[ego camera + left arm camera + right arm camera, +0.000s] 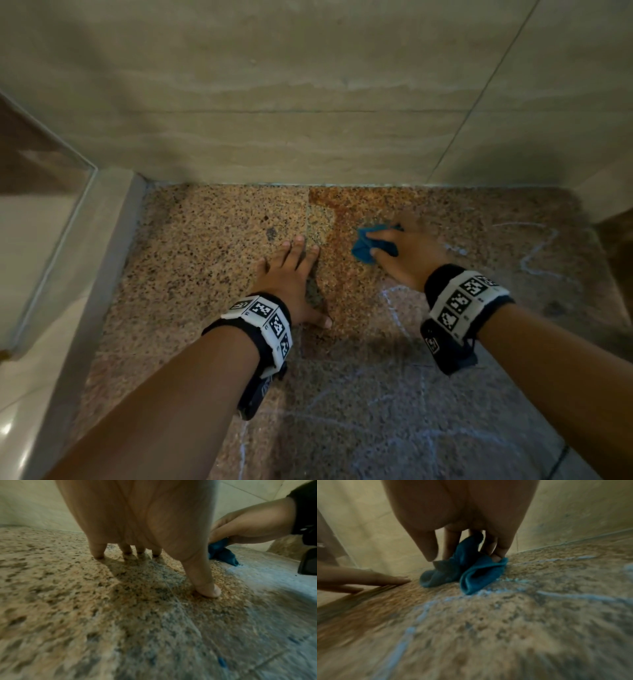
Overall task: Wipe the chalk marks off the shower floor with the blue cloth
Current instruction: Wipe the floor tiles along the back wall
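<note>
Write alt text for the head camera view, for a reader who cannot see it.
A right hand grips a crumpled blue cloth against a speckled granite shower floor, while the left hand presses flat beside it, fingers spread. Pale chalk marks remain to the right and nearer the viewer; a beige tiled wall rises behind.

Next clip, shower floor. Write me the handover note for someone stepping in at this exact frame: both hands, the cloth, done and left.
Left hand: open, fingers spread, braced flat on the shower floor.
Right hand: grips the bunched blue cloth, pressed to the floor near the back wall.
Done: hard to judge; the stone beside the cloth looks free of lines.
Left: chalk marks remain to the right of the cloth, and more run nearer the person, between and below the wrists. Wipe those next.
</note>
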Motion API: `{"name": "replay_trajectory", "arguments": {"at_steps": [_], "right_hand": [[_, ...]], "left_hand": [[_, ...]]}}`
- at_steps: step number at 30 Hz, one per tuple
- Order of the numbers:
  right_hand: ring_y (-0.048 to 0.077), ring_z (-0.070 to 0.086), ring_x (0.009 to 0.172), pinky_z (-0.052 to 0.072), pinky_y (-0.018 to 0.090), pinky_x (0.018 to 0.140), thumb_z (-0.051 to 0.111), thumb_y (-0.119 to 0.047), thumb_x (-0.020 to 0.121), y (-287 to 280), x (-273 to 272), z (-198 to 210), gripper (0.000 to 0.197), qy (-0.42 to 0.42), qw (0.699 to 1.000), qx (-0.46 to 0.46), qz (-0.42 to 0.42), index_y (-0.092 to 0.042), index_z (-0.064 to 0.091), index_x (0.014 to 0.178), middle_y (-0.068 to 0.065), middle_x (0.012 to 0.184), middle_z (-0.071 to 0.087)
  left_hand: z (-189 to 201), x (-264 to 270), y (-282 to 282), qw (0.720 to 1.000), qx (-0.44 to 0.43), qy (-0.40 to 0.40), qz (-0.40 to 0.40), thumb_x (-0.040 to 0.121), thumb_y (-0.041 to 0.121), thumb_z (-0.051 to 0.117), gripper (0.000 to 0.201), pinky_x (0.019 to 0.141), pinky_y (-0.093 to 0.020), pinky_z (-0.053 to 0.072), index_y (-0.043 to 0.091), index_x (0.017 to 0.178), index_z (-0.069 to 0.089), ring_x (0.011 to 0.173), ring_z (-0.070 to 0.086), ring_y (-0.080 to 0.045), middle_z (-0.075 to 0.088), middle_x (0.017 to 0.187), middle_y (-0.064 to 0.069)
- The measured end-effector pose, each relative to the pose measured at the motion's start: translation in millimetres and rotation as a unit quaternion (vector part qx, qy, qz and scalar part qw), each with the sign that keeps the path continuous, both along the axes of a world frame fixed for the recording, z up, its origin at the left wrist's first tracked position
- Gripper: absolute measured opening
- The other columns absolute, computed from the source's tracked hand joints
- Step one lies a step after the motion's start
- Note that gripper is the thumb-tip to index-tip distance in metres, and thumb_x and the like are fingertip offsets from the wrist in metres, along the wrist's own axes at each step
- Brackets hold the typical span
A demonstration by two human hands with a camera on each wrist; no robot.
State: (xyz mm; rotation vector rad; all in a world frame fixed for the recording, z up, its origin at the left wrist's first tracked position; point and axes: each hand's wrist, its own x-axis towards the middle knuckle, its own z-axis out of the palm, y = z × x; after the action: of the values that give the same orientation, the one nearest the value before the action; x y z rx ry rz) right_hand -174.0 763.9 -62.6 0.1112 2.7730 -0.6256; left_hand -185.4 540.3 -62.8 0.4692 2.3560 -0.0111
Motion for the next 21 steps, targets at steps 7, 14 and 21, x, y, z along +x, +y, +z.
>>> {"name": "replay_trajectory", "arguments": {"at_steps": [7, 14, 21], "right_hand": [[0.022, 0.05, 0.102, 0.042, 0.03, 0.082, 0.068, -0.028, 0.083, -5, 2, 2, 0.022, 0.02, 0.998, -0.037, 0.047, -0.026, 0.052, 0.098, -0.002, 0.111, 0.046], [0.032, 0.048, 0.115, 0.045, 0.037, 0.095, 0.054, -0.009, 0.09, 0, -4, -2, 0.034, 0.018, 0.999, 0.029, -0.033, -0.022, 0.059, 0.121, 0.008, 0.136, 0.043], [0.031, 0.054, 0.108, 0.044, 0.035, 0.088, 0.054, -0.007, 0.09, 4, -6, 0, 0.035, 0.038, 0.999, -0.023, -0.029, -0.014, 0.051, 0.124, 0.012, 0.124, 0.054]], "left_hand": [[0, 1, -1, 1.0, 0.003, 0.007, 0.003, 0.064, 0.074, 0.07, 0.132, 0.119, -0.052, 0.001, 0.031, 0.149, -0.022, 0.147, -0.019, -0.021, -0.03, 0.156, 0.004], [1, 0, 0, 1.0, 0.01, 0.005, 0.005, 0.064, 0.073, 0.07, 0.132, 0.119, -0.054, 0.002, 0.031, 0.15, -0.021, 0.147, -0.019, -0.021, -0.029, 0.157, 0.004], [0, 0, 0, 1.0, 0.005, 0.006, 0.004, 0.063, 0.073, 0.07, 0.132, 0.119, -0.053, 0.001, 0.031, 0.15, -0.02, 0.147, -0.019, -0.021, -0.029, 0.157, 0.004]]}}
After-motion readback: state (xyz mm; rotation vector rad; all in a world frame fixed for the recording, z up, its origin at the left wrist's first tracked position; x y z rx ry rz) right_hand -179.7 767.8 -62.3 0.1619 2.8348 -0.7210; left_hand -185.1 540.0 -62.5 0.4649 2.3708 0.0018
